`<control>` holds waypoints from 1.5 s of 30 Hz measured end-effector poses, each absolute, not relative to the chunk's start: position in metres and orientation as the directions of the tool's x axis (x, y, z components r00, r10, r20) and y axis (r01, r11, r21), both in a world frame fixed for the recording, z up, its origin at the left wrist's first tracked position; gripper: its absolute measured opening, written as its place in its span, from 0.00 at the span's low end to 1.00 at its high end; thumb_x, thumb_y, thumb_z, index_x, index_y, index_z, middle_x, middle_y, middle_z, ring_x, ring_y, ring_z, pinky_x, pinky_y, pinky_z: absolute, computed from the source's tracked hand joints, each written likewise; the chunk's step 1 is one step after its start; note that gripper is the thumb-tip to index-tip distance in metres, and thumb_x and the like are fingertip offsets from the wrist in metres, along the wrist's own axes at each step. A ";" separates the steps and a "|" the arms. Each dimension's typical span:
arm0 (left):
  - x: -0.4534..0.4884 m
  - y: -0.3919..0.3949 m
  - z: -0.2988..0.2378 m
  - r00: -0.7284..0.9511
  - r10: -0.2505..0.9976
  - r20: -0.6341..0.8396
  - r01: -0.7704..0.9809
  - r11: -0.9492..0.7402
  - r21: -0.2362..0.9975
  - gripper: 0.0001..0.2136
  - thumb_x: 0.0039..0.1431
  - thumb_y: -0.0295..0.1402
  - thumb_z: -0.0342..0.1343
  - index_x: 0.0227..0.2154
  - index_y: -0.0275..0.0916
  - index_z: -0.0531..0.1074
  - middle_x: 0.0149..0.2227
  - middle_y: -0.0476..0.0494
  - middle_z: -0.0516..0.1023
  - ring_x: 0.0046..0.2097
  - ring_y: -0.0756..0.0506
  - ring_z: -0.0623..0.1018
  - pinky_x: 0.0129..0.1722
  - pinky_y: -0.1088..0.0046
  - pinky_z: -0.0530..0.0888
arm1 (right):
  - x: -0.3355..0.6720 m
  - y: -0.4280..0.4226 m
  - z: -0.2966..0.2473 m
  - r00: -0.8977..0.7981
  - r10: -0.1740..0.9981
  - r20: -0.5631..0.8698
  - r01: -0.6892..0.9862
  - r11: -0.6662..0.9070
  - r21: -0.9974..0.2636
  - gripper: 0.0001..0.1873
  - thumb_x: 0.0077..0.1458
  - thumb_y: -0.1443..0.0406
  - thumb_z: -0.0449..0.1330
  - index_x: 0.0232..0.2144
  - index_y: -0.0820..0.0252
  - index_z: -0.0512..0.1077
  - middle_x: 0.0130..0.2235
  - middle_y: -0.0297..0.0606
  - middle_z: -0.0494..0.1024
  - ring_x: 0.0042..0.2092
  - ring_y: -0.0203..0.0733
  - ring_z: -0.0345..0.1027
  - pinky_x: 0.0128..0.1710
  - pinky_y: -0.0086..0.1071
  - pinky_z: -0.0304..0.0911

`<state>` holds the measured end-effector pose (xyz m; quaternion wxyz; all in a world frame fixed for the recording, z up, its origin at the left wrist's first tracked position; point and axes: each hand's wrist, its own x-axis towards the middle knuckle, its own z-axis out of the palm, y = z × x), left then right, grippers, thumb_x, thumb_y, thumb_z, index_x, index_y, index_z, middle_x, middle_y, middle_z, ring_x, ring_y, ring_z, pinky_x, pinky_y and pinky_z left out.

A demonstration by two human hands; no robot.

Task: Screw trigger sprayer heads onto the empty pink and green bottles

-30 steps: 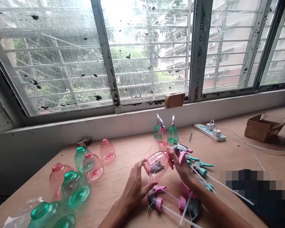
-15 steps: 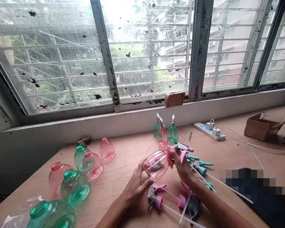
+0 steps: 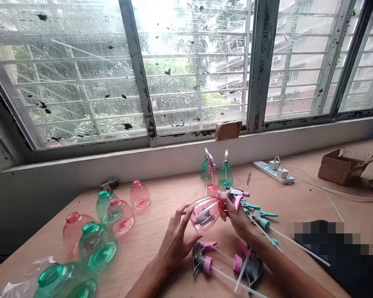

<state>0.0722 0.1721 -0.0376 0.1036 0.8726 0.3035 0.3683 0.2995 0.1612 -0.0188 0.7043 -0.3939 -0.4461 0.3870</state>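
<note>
A clear pink spray bottle (image 3: 207, 213) is tilted between my hands above the table, its neck toward the right. My right hand (image 3: 233, 211) is closed round the neck. My left hand (image 3: 177, 238) reaches round the base with fingers spread, index fingertip and thumb at its edge. Just past my right hand is a grey sprayer head with pink trigger (image 3: 236, 194); whether it joins the bottle is hidden. Below the bottle lie two pink-and-grey sprayer heads, one on the left (image 3: 202, 260) and one on the right (image 3: 248, 265). Teal sprayer heads (image 3: 262, 217) lie right of my hand.
Several open bottles, green (image 3: 98, 246) and pink (image 3: 121, 217), stand at the left beside a plastic bag (image 3: 27, 277). Three bottles with sprayers (image 3: 226, 174) stand by the wall. A power strip (image 3: 273, 171) and a cardboard box (image 3: 345, 167) are further right.
My left hand has loosened and drawn slightly left, its fingers more spread and raised at the bottle's base. My right hand keeps its hold at the neck.
</note>
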 end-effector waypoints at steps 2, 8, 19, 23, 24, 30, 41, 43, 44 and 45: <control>0.072 0.170 -0.037 0.527 0.632 0.568 0.421 -0.775 0.471 0.46 0.59 0.44 0.64 0.71 0.54 0.39 0.69 0.36 0.57 0.66 0.32 0.64 0.64 0.47 0.64 | 0.298 0.160 -0.018 0.326 0.886 0.329 -0.206 0.406 -0.890 0.24 0.56 0.46 0.63 0.23 0.53 0.60 0.21 0.23 0.59 0.20 0.33 0.51 0.18 0.28 0.52; 0.072 0.167 -0.038 0.488 0.739 0.464 0.380 -0.659 0.650 0.36 0.64 0.49 0.56 0.69 0.45 0.49 0.66 0.33 0.65 0.66 0.30 0.66 0.64 0.46 0.64 | 0.294 0.155 -0.015 0.320 0.889 0.328 -0.209 0.404 -0.891 0.25 0.56 0.45 0.63 0.23 0.54 0.61 0.21 0.24 0.61 0.20 0.34 0.52 0.18 0.29 0.52; 0.075 0.170 -0.039 0.539 0.587 0.604 0.356 -0.809 0.469 0.36 0.65 0.31 0.59 0.68 0.57 0.46 0.69 0.40 0.56 0.70 0.37 0.58 0.67 0.50 0.61 | 0.298 0.162 -0.022 0.342 0.900 0.269 -0.237 0.359 -0.903 0.26 0.56 0.42 0.61 0.23 0.54 0.62 0.21 0.26 0.63 0.20 0.34 0.52 0.18 0.29 0.52; 0.076 0.167 -0.038 0.543 0.613 0.574 0.322 -0.783 0.532 0.42 0.61 0.44 0.63 0.70 0.53 0.43 0.71 0.37 0.52 0.70 0.34 0.57 0.68 0.49 0.60 | 0.295 0.162 -0.020 0.386 0.874 0.296 -0.240 0.405 -0.882 0.26 0.56 0.43 0.61 0.22 0.53 0.59 0.21 0.25 0.60 0.20 0.34 0.50 0.17 0.29 0.52; 0.076 0.167 -0.038 0.522 0.646 0.556 0.309 -0.752 0.583 0.43 0.61 0.48 0.61 0.70 0.51 0.41 0.71 0.35 0.51 0.69 0.32 0.59 0.67 0.47 0.60 | 0.294 0.161 -0.018 0.396 0.866 0.304 -0.237 0.417 -0.877 0.26 0.57 0.43 0.61 0.22 0.53 0.59 0.21 0.25 0.60 0.20 0.34 0.50 0.17 0.29 0.52; 0.079 0.169 -0.038 0.485 0.747 0.456 0.280 -0.626 0.728 0.32 0.68 0.54 0.46 0.68 0.43 0.52 0.65 0.33 0.67 0.65 0.32 0.67 0.65 0.47 0.63 | 0.294 0.155 -0.011 0.384 0.863 0.330 -0.199 0.426 -0.882 0.25 0.57 0.45 0.62 0.22 0.53 0.60 0.20 0.25 0.60 0.19 0.34 0.52 0.17 0.29 0.53; 0.075 0.168 -0.037 0.499 0.689 0.526 0.340 -0.714 0.613 0.45 0.59 0.53 0.60 0.70 0.43 0.43 0.68 0.30 0.60 0.69 0.29 0.59 0.67 0.44 0.58 | 0.294 0.156 -0.016 0.406 0.842 0.355 -0.100 0.427 -0.899 0.28 0.59 0.42 0.57 0.20 0.53 0.58 0.19 0.25 0.60 0.20 0.35 0.53 0.19 0.30 0.52; 0.074 0.169 -0.036 0.497 0.729 0.471 0.308 -0.656 0.689 0.40 0.63 0.56 0.51 0.70 0.41 0.46 0.65 0.30 0.65 0.67 0.30 0.64 0.65 0.45 0.61 | 0.292 0.153 -0.012 0.402 0.840 0.364 -0.091 0.432 -0.897 0.28 0.60 0.42 0.56 0.19 0.52 0.58 0.18 0.26 0.60 0.19 0.35 0.54 0.19 0.31 0.52; 0.074 0.170 -0.035 0.501 0.736 0.456 0.301 -0.642 0.705 0.36 0.65 0.56 0.48 0.69 0.42 0.49 0.64 0.31 0.67 0.66 0.31 0.66 0.65 0.46 0.63 | 0.291 0.152 -0.011 0.401 0.840 0.366 -0.087 0.432 -0.897 0.28 0.59 0.42 0.56 0.19 0.52 0.58 0.18 0.26 0.60 0.19 0.35 0.54 0.19 0.31 0.52; 0.074 0.171 -0.036 0.505 0.737 0.449 0.299 -0.638 0.710 0.34 0.66 0.56 0.47 0.68 0.43 0.51 0.63 0.32 0.69 0.65 0.32 0.68 0.64 0.47 0.65 | 0.291 0.151 -0.009 0.402 0.839 0.366 -0.082 0.431 -0.899 0.28 0.59 0.41 0.57 0.19 0.52 0.59 0.18 0.26 0.61 0.19 0.36 0.54 0.19 0.31 0.52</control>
